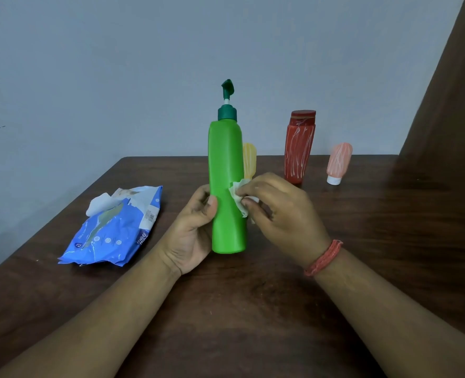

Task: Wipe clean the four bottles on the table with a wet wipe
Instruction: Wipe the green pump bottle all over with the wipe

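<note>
A tall green pump bottle (226, 165) stands upright at the middle of the dark wooden table (389, 241). My left hand (193, 225) grips its lower left side, thumb on the front. My right hand (277, 211) pinches a crumpled white wet wipe (239, 197) against the bottle's right side. Behind the green bottle a small yellow bottle (250, 159) is partly hidden. A red bottle (299, 148) with white streaks stands further right. A small pink tube (338, 162), also streaked white, stands on its white cap beyond it.
A blue pack of wet wipes (114, 233) lies on the table to the left, with a white wipe sticking out of its top. A brown curtain (449, 91) hangs at the far right. A pale wall rises behind the table.
</note>
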Available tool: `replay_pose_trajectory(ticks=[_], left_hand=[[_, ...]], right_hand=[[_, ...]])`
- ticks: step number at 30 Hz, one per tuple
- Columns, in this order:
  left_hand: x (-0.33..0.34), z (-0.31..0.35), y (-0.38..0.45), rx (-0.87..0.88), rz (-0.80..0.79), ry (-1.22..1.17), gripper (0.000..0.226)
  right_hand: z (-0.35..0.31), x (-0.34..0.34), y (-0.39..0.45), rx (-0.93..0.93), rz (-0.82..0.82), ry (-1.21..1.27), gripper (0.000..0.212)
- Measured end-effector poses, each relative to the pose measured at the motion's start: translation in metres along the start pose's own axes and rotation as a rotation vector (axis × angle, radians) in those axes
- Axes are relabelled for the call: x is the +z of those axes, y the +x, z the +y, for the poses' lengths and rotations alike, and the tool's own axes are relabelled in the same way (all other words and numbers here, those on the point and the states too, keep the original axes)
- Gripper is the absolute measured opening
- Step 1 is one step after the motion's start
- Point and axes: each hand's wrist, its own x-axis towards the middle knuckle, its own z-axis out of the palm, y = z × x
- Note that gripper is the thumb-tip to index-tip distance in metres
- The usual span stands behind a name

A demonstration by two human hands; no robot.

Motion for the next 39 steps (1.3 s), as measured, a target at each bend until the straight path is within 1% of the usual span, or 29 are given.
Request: replay_pose_trajectory(ticks=[1, 3, 4, 5, 8, 9, 11, 12, 14, 15, 16, 17, 18, 20, 21, 22, 24, 27, 31, 35, 37, 39], left_hand=[[-0.001, -0.002, 0.001, 0.006, 0.010, 0.012, 0.081], [-0.002, -0.006, 0.004, 0.014, 0.020, 0.060, 0.045], [-0.003, -0.008, 0.005, 0.022, 0.024, 0.090, 0.036], [-0.004, -0.009, 0.006, 0.032, 0.018, 0.116, 0.032], [-0.004, -0.011, 0.007, 0.049, -0.011, 0.174, 0.038], [-0.005, -0.012, 0.008, 0.052, -0.017, 0.180, 0.039], [-0.007, -0.012, 0.009, 0.046, 0.000, 0.157, 0.046], [-0.008, -0.011, 0.010, 0.044, 0.022, 0.149, 0.056], [-0.009, -0.010, 0.011, 0.052, 0.070, 0.149, 0.083], [-0.009, -0.010, 0.012, 0.062, 0.094, 0.146, 0.089], [-0.010, -0.010, 0.013, 0.070, 0.112, 0.138, 0.091], [-0.011, -0.010, 0.014, 0.070, 0.127, 0.123, 0.088], [-0.012, -0.010, 0.014, 0.068, 0.139, 0.103, 0.080], [-0.014, -0.012, 0.015, 0.090, 0.162, 0.086, 0.051], [-0.014, -0.012, 0.015, 0.097, 0.176, 0.084, 0.042], [-0.014, -0.012, 0.015, 0.095, 0.184, 0.081, 0.038], [-0.014, -0.012, 0.017, 0.097, 0.189, 0.090, 0.038], [-0.015, -0.011, 0.017, 0.101, 0.197, 0.060, 0.039], [-0.013, -0.008, 0.016, 0.090, 0.187, 0.031, 0.036], [-0.011, -0.005, 0.015, 0.067, 0.223, 0.020, 0.035], [-0.013, -0.002, 0.014, 0.051, 0.213, 0.041, 0.040], [-0.015, -0.002, 0.014, 0.051, 0.193, 0.072, 0.035]], right_hand=[[0.000, 0.000, -0.001, -0.013, -0.005, -0.006, 0.015], [-0.002, 0.002, 0.000, -0.069, -0.035, -0.056, 0.012], [-0.003, 0.003, 0.001, -0.090, -0.039, -0.087, 0.012], [-0.003, 0.003, 0.004, -0.089, -0.018, -0.109, 0.012], [-0.003, 0.003, 0.010, -0.005, 0.113, -0.080, 0.012], [-0.003, 0.004, 0.009, 0.005, 0.110, -0.039, 0.013], [-0.003, 0.007, 0.002, 0.012, 0.017, 0.058, 0.013], [-0.003, 0.010, -0.002, 0.039, -0.024, 0.103, 0.013], [-0.001, 0.013, -0.006, 0.129, -0.035, 0.169, 0.011], [0.000, 0.013, -0.006, 0.149, -0.046, 0.186, 0.009], [0.001, 0.013, -0.007, 0.138, -0.087, 0.194, 0.007], [0.002, 0.013, -0.007, 0.105, -0.149, 0.196, 0.005], [0.002, 0.012, -0.007, 0.074, -0.206, 0.191, 0.004], [0.002, 0.010, -0.008, 0.055, -0.259, 0.171, 0.004], [0.002, 0.009, -0.008, 0.036, -0.279, 0.155, 0.004], [0.000, 0.009, -0.008, 0.000, -0.312, 0.135, 0.004], [-0.001, 0.009, -0.008, -0.053, -0.364, 0.102, 0.004], [0.003, 0.007, -0.009, 0.002, -0.318, 0.102, 0.005], [0.002, 0.011, -0.010, -0.048, -0.385, 0.093, 0.005], [0.009, 0.010, -0.012, 0.060, -0.300, 0.096, 0.011], [0.008, 0.011, -0.013, 0.037, -0.324, 0.107, 0.010], [0.006, 0.014, -0.013, 0.009, -0.340, 0.097, 0.009]])
